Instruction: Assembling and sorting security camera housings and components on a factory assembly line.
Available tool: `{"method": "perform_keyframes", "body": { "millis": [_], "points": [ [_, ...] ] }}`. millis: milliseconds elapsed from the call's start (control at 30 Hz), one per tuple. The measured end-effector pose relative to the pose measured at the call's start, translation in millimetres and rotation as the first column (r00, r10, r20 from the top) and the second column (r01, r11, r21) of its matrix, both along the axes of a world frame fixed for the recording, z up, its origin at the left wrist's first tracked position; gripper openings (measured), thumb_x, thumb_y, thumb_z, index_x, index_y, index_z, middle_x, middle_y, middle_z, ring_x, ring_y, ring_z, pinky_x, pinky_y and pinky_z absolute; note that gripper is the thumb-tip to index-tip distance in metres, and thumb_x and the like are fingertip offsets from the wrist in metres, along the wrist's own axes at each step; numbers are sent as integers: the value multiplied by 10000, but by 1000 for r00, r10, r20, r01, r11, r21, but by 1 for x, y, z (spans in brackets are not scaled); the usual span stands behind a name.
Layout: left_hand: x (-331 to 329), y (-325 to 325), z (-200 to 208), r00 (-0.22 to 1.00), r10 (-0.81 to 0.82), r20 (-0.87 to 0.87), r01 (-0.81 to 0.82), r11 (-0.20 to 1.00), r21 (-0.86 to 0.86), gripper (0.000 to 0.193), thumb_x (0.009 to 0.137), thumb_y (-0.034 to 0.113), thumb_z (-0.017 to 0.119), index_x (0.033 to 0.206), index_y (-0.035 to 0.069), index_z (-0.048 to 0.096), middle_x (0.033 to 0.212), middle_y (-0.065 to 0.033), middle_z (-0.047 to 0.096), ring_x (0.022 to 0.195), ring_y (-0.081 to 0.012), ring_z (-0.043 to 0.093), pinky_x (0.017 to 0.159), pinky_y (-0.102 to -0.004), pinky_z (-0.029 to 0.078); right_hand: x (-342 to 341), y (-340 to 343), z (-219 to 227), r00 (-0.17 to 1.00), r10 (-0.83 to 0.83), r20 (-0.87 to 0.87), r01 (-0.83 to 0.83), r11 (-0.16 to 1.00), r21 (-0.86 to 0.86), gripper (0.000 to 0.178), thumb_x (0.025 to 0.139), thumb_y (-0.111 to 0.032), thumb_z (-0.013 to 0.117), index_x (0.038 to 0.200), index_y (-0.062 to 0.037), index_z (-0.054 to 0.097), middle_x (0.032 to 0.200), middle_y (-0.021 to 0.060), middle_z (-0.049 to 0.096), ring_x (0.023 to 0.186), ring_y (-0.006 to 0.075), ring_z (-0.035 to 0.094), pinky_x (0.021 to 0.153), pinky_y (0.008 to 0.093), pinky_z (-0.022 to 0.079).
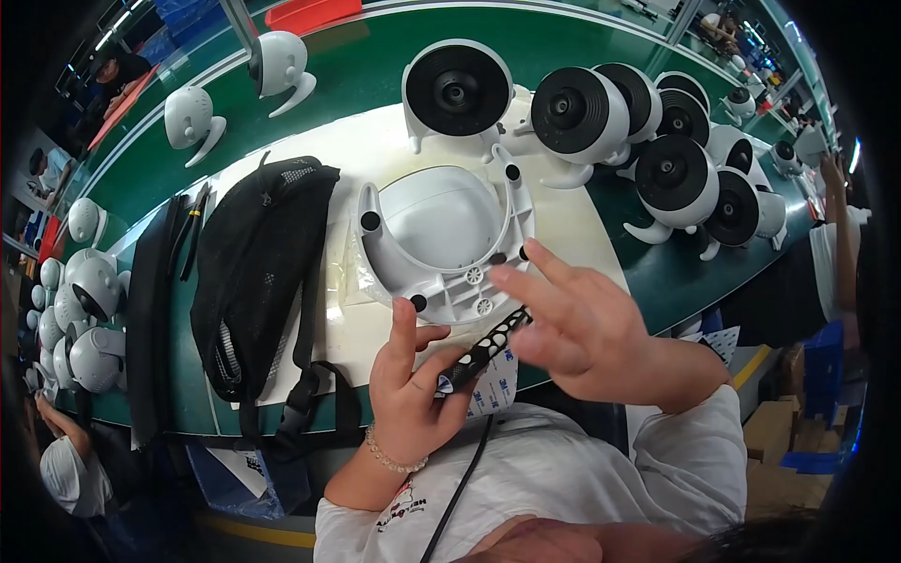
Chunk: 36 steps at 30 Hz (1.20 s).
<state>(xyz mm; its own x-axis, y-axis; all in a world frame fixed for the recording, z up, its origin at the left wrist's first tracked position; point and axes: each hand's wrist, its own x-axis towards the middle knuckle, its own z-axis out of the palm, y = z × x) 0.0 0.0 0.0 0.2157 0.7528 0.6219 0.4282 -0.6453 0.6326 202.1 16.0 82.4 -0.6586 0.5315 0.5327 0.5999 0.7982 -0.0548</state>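
In front of me a white plastic housing (441,220) lies upside down, with curved legs and several round black pads on its frame. My left hand (418,399) grips a rolled sheet of black adhesive pads (488,352), its white printed backing hanging below. My right hand (587,328) is over the housing's near right corner, fingers apart. Its index fingertip is at a black pad on the frame, and its thumb is close to the pad sheet. Nothing shows between the right fingers.
Left of the housing lie a black mesh bag (263,272) with straps and yellow-handled pliers (193,230). White-and-black devices (577,111) crowd the right side; more white ones (94,277) stand far left. A red tray (310,13) is at the back. Other people work around.
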Motion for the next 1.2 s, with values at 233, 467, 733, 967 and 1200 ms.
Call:
{"method": "perform_keyframes", "body": {
  "millis": [233, 467, 733, 967, 1200],
  "points": [
    [4, 1, 3, 998, 30, 50, -30, 1000, 4, 269, 551, 18, 688, 807, 30, 604, 1354, -233, 300, 781, -234, 613, 615, -307, 466, -4, 24, -1, 888, -76, -454, -57, 960, -273, 750, 725, 97, 572, 1325, -11, 136, 868, 66, 558, 722, 94, 502, 649, 219, 391],
    [-2, 1, 3, 1000, -24, 5, 25, 999, -37, 284, 617, -20, 706, 851, -7, 546, 1376, -273, 210, 798, -231, 604, 664, -294, 500, -25, 27, -2, 834, -171, -524, -238, 746, -622, 676, 817, 85, 457, 1362, -50, 81, 889, 69, 498, 654, 38, 441, 595, 149, 366],
    [-3, 1, 3, 1000, -27, -13, 26, 999, -29, 281, 618, -13, 708, 851, -10, 550, 1375, -266, 219, 784, -229, 606, 638, -289, 500, -33, 26, 6, 881, -206, -426, -152, 730, -666, 625, 824, 83, 429, 1363, -41, 138, 873, 66, 508, 681, 36, 462, 643, 146, 372],
    [-3, 1, 0, 999, 25, 30, -24, 999, -35, 298, 510, 26, 646, 806, 33, 610, 1326, -216, 356, 783, -211, 608, 611, -300, 450, -35, 26, 12, 833, -253, -492, -235, 644, -728, 629, 814, 88, 432, 1362, -38, 151, 871, 64, 508, 686, 32, 465, 650, 144, 369],
    [-7, 2, 1, 999, -26, -22, 26, 999, -26, 281, 605, -19, 708, 836, -19, 549, 1381, -249, 225, 760, -220, 604, 635, -281, 498, -37, 27, 8, 888, -211, -408, -122, 747, -653, 598, 816, 77, 450, 1348, -27, 197, 850, 65, 539, 652, 41, 489, 638, 156, 393]
  ]
}}
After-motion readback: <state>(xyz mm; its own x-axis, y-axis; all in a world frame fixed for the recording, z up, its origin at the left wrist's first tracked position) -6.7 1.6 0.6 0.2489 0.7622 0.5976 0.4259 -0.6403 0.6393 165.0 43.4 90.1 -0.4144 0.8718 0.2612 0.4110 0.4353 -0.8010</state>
